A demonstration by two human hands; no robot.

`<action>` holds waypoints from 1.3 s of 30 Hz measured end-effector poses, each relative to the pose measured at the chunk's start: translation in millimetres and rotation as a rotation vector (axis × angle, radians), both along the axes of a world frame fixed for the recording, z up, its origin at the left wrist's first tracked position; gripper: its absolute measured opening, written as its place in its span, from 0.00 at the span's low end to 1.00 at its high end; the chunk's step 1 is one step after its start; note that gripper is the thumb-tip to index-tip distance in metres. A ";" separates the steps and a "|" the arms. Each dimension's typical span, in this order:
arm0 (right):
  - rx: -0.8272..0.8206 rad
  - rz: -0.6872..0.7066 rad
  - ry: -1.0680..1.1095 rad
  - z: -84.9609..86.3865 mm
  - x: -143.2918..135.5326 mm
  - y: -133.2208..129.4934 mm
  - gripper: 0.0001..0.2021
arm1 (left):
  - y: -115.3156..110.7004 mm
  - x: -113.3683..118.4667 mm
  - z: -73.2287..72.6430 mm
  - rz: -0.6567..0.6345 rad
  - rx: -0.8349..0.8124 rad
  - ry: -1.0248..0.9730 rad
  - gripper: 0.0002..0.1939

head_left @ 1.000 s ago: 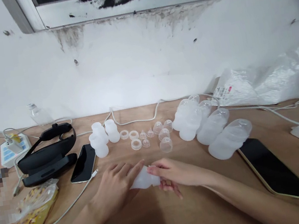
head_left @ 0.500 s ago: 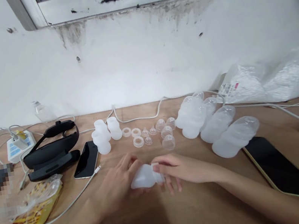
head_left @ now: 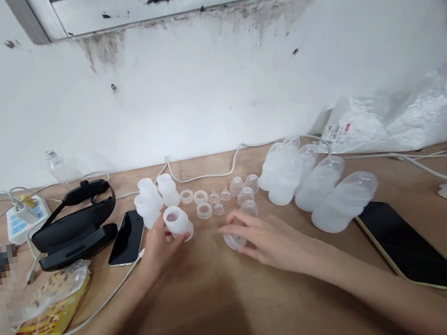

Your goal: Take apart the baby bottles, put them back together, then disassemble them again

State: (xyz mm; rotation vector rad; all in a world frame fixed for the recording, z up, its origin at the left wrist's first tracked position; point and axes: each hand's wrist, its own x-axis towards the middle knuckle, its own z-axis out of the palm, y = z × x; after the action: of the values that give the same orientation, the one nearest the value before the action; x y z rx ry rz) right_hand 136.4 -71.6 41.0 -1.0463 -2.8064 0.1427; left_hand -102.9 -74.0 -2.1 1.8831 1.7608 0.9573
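My left hand (head_left: 162, 247) has its fingers around a white translucent bottle (head_left: 178, 223), whose open mouth faces me. Under the fingers of my right hand (head_left: 261, 236) is a clear cap (head_left: 234, 240) on the table. Behind the left hand stand several white bottles (head_left: 148, 201). White rings (head_left: 204, 211) and small clear teats (head_left: 218, 209) lie in the middle, beside several clear domed caps (head_left: 246, 195). To the right, several capped bottles (head_left: 333, 209) lean in a cluster.
On the left of the table (head_left: 214, 317) are a black headset (head_left: 76, 223), a phone (head_left: 127, 238), a power strip (head_left: 27, 217) and a yellow snack bag (head_left: 55, 301). A larger phone (head_left: 412, 247) and plastic bags (head_left: 395, 118) are on the right. Cables run along the wall.
My hands have moved apart. The left moved left and now holds an upright bottle near the others; the right is at a clear cap. The bottle formerly between both hands has left the middle.
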 end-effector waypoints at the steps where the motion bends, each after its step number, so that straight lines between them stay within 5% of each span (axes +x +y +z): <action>1: -0.042 0.014 -0.044 -4.7 -1.0 0.5 0.21 | 2.1 0.6 -6.0 0.023 0.023 0.011 0.17; 6: -0.116 -0.037 -0.109 -22.6 -6.4 1.4 0.18 | -11.9 8.7 -8.2 0.073 0.188 0.106 0.41; 10: -0.121 -0.034 -0.105 -23.1 -7.8 2.3 0.14 | -38.9 23.8 13.6 0.061 0.454 0.377 0.24; 13: -0.133 -0.038 -0.097 -21.2 -8.1 2.4 0.15 | -43.2 30.1 19.1 -0.125 0.220 0.605 0.10; 17: -0.155 -0.051 -0.064 -19.0 -9.0 1.9 0.12 | -27.6 23.5 5.3 -0.107 -0.082 0.701 0.14; 21: -0.152 -0.055 -0.027 -18.4 -9.7 1.7 0.06 | -12.5 12.2 -5.7 -0.075 -0.063 0.684 0.14; 31: -0.228 -0.056 0.033 -18.6 -10.4 2.1 0.06 | 3.6 0.7 -6.9 -0.092 -0.014 0.653 0.12; 39: -0.267 -0.222 0.296 -29.1 -22.3 5.2 0.04 | -20.8 24.6 3.8 -0.178 0.069 0.585 0.15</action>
State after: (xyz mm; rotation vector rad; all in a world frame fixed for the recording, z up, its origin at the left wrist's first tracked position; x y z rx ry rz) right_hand 114.2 -66.4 11.9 -1.2654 -2.4328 0.6065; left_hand -78.3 -94.8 1.7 2.4950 1.8216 0.4255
